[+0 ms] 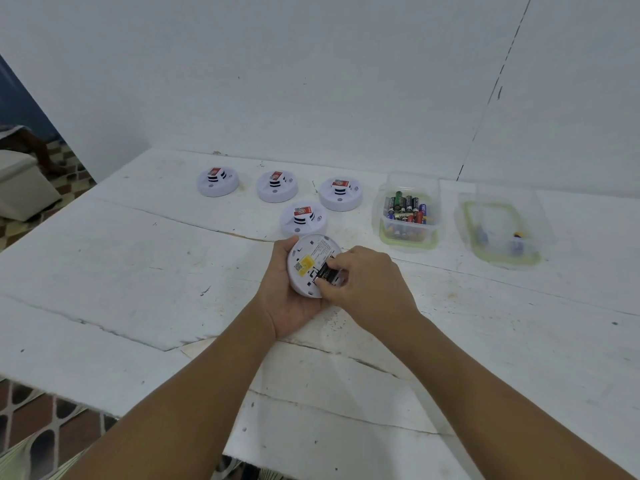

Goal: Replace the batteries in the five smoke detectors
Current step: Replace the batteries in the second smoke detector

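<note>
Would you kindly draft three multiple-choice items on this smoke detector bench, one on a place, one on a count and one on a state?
1. Where does the tub full of batteries stand?
A. Right of the detectors on the table
B. Left of them
C. On the floor

2. How many detectors rest on the table, unheld?
A. Two
B. Four
C. Six

3. What state is the held detector in?
A. Back up, battery bay exposed
B. Face up, closed
C. Lying untouched

Answers: 1 A, the battery tub sits right of the four resting detectors on the table. 2 B, three in a row and one nearer. 3 A, the left hand grips the held detector back up while the right hand pinches a dark battery at the bay.
</note>
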Demonstrator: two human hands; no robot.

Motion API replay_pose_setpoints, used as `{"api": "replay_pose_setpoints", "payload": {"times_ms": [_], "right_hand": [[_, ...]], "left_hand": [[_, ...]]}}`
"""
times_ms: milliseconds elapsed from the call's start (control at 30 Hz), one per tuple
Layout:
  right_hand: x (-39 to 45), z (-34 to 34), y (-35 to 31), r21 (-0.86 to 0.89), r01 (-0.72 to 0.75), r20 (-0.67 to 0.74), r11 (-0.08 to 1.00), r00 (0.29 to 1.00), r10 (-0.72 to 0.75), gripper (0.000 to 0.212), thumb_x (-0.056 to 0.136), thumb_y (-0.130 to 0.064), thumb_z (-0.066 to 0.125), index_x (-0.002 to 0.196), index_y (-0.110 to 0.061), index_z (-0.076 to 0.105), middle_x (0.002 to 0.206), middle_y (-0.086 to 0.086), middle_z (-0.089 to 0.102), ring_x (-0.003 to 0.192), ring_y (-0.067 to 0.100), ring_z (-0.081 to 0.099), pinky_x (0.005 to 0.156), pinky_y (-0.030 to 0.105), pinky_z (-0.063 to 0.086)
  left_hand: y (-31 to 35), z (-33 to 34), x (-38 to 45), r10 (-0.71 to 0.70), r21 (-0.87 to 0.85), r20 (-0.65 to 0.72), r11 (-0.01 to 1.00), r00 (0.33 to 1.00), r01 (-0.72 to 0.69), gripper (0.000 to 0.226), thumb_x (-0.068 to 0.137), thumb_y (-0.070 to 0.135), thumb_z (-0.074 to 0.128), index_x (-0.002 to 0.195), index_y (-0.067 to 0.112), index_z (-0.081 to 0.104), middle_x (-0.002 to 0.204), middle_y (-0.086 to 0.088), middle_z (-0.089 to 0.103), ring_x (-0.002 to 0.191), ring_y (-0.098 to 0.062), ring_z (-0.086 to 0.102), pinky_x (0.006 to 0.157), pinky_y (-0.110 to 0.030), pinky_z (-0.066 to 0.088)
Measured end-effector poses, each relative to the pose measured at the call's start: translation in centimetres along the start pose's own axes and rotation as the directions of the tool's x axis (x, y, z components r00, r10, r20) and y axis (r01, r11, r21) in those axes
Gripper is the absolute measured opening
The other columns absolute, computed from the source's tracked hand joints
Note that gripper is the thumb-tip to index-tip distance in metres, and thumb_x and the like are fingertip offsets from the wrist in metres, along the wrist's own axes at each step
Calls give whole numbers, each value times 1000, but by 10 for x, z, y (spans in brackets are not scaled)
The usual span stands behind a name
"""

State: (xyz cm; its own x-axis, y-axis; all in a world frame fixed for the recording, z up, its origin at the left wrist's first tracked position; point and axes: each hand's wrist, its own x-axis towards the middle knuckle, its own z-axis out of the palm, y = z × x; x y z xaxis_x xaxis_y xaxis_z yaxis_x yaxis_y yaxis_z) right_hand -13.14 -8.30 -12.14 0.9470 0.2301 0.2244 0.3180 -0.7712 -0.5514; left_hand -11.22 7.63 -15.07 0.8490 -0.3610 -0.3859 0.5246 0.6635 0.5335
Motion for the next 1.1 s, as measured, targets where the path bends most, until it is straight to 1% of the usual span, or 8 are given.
{"api": "replay_pose_setpoints", "payload": {"times_ms": [233, 433, 533, 633, 733, 833, 967, 1100], "right_hand": [[3, -4, -9, -89, 17, 28, 996, 1000, -15, 36, 89, -45, 71, 118, -24, 74, 101, 0, 65, 90, 20, 61, 74, 33, 51], [2, 0, 8, 28, 110, -26, 994, 994, -109, 32, 84, -40, 77, 112, -24, 72, 98, -5, 63, 83, 13, 61, 69, 26, 50], [-6, 10, 18, 41, 263, -68, 964, 963, -260, 31, 89, -40, 72, 117, -25, 73, 107, -5, 64, 86, 9, 61, 70, 19, 49], [-8, 17, 31, 10, 405, -98, 914, 910, -402, 33, 95, -43, 69, 122, -25, 76, 115, -2, 66, 96, 14, 66, 77, 26, 55], [-6, 17, 38, -7, 464, -131, 886, 878, -460, 30, 97, -40, 68, 121, -24, 77, 115, 0, 65, 95, 17, 66, 74, 34, 58], [-6, 17, 36, 6, 494, -206, 869, 851, -482, 25, 98, -32, 71, 117, -15, 77, 114, 4, 62, 95, 17, 63, 75, 32, 57], [-7, 14, 22, 283, 318, -363, 905, 909, -206, 11, 100, -17, 68, 108, -10, 68, 108, -1, 64, 99, 8, 63, 83, 28, 54], [-8, 16, 19, 487, 63, -242, 871, 968, 65, 4, 103, -17, 58, 107, -17, 60, 92, -8, 68, 89, 5, 67, 76, 23, 54]], "left_hand": [[0, 1, -2, 17, 22, -7, 1000, 1000, -17, 54, 86, 51, 58, 109, 6, 79, 116, -15, 71, 100, -30, 72, 95, -41, 55], [-1, 3, -3, 23, 18, 16, 1000, 1000, -24, 57, 90, 52, 56, 123, 8, 72, 124, -17, 67, 108, -33, 69, 111, -46, 42], [0, 0, -4, 11, 3, 14, 1000, 1000, -11, 57, 93, 54, 55, 124, 9, 71, 120, -15, 67, 108, -29, 65, 106, -41, 45], [2, -1, -2, 8, 15, 17, 1000, 1000, -8, 59, 92, 55, 58, 129, 10, 64, 119, -13, 62, 110, -27, 59, 100, -38, 44], [2, -1, 0, -2, 7, 32, 1000, 999, 1, 58, 94, 55, 54, 126, 8, 66, 115, -15, 64, 105, -29, 61, 88, -39, 52], [2, 2, -2, -14, -13, 33, 1000, 999, 15, 57, 94, 53, 54, 128, 8, 63, 112, -14, 63, 97, -25, 61, 70, -32, 57], [-1, -1, 2, 12, -5, 13, 1000, 1000, -12, 54, 95, 50, 56, 130, 10, 63, 125, -15, 64, 113, -29, 58, 114, -42, 40], [-1, -6, 6, 13, -10, 13, 1000, 1000, -13, 54, 97, 52, 53, 130, 11, 64, 131, -18, 62, 118, -33, 56, 122, -52, 26]]}}
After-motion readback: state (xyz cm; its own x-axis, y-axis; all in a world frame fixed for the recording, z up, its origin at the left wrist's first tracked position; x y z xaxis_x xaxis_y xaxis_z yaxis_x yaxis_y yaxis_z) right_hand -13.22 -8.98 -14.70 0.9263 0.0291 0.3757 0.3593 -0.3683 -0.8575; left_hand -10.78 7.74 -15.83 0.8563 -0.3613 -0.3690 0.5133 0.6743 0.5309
